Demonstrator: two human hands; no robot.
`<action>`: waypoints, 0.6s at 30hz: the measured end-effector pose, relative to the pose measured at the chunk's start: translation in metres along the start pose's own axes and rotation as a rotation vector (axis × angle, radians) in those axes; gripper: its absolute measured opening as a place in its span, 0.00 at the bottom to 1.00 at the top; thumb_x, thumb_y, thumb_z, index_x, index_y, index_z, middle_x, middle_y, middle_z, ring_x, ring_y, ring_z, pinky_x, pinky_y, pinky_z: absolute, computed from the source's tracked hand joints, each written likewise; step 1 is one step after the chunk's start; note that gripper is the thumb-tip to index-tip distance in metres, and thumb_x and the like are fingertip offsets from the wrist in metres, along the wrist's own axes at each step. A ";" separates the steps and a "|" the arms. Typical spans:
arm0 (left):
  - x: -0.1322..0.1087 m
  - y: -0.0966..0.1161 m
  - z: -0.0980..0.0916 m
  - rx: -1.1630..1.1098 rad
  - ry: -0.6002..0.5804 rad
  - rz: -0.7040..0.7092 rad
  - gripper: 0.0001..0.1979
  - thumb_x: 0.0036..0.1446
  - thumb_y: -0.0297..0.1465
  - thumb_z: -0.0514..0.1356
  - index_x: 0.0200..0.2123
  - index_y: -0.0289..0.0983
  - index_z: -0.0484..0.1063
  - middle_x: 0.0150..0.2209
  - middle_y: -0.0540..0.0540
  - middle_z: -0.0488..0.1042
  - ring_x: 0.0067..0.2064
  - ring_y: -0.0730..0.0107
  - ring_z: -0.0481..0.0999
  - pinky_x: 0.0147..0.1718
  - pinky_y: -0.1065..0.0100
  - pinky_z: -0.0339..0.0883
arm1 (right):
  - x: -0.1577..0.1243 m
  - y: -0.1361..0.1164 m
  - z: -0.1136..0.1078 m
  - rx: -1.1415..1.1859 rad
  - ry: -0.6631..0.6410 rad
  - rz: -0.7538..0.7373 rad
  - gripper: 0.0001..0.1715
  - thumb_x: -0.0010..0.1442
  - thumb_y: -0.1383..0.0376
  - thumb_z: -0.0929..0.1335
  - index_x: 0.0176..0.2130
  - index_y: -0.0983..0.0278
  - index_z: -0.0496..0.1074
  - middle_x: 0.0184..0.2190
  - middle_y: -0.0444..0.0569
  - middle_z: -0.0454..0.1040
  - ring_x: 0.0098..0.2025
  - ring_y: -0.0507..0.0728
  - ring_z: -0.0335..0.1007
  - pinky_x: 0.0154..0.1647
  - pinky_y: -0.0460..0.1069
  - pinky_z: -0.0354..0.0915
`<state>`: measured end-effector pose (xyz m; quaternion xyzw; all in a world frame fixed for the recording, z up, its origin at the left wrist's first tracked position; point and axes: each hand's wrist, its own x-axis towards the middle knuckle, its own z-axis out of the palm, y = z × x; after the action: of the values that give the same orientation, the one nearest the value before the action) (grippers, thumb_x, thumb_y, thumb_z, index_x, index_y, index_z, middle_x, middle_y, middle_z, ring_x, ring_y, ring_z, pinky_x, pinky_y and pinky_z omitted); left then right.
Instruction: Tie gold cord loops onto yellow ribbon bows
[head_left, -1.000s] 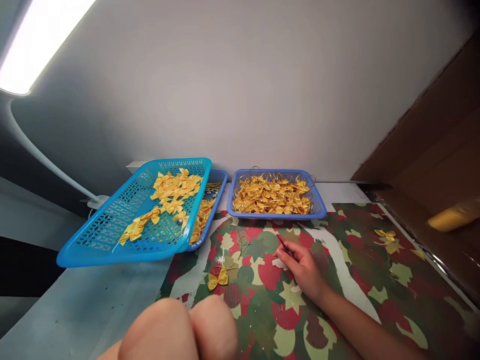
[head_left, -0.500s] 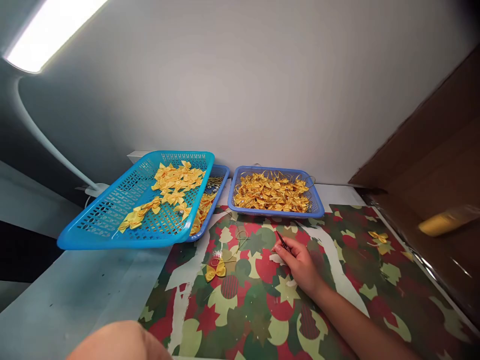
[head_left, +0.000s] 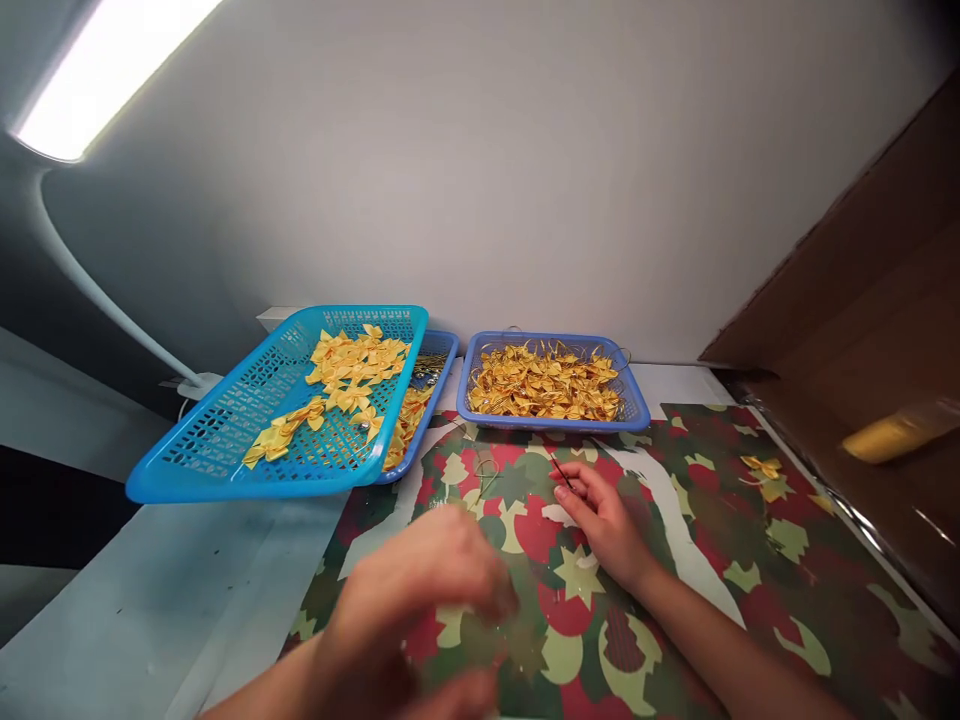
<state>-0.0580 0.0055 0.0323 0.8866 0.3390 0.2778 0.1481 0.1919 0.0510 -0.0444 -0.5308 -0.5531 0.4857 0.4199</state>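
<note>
My left hand (head_left: 427, 580) is blurred over the front middle of the patterned sheet (head_left: 555, 660), its thumb and curled fingers apart with nothing visible between them. It covers the spot where a yellow bow lay, so that bow is hidden. A loop of thin gold cord (head_left: 487, 472) lies on the sheet beyond this hand. My right hand (head_left: 604, 515) rests near the middle of the sheet, fingers closed round a thin dark pointed tool (head_left: 557, 466) whose tip points up and left; its exact kind is unclear.
A blue basket (head_left: 187, 480) of yellow bows sits tilted at left, over a purple basket (head_left: 420, 450). Another purple basket (head_left: 555, 425) holds corded bows. One bow (head_left: 761, 467) lies at right by the cardboard wall (head_left: 847, 300). A lamp (head_left: 97, 90) hangs upper left.
My left hand has come up from the lower left edge onto the sheet, now covering the bow's place. My right hand keeps the tool in nearly the same place.
</note>
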 end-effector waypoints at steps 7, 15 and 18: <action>-0.023 -0.055 0.007 0.135 -0.108 -0.283 0.13 0.56 0.31 0.61 0.46 0.40 0.69 0.45 0.44 0.71 0.46 0.62 0.73 0.41 0.65 0.71 | 0.003 0.002 -0.007 -0.525 -0.002 -0.248 0.09 0.63 0.61 0.63 0.43 0.62 0.67 0.39 0.53 0.73 0.42 0.60 0.70 0.41 0.53 0.66; -0.033 -0.056 0.025 0.072 -0.130 -0.218 0.06 0.63 0.27 0.54 0.40 0.39 0.70 0.40 0.45 0.73 0.41 0.65 0.72 0.40 0.66 0.68 | 0.013 0.011 -0.015 -0.790 0.174 -0.298 0.09 0.58 0.62 0.67 0.39 0.63 0.72 0.40 0.53 0.72 0.43 0.63 0.64 0.45 0.57 0.63; -0.032 -0.053 0.027 0.057 -0.147 -0.165 0.06 0.62 0.26 0.54 0.39 0.39 0.70 0.38 0.45 0.73 0.39 0.66 0.71 0.38 0.66 0.66 | 0.013 0.004 -0.021 -0.801 0.168 -0.263 0.11 0.57 0.62 0.68 0.40 0.62 0.74 0.41 0.54 0.71 0.45 0.64 0.64 0.47 0.59 0.62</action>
<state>-0.0895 0.0204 -0.0260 0.8775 0.4069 0.1892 0.1694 0.2120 0.0658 -0.0454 -0.6147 -0.7249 0.1297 0.2826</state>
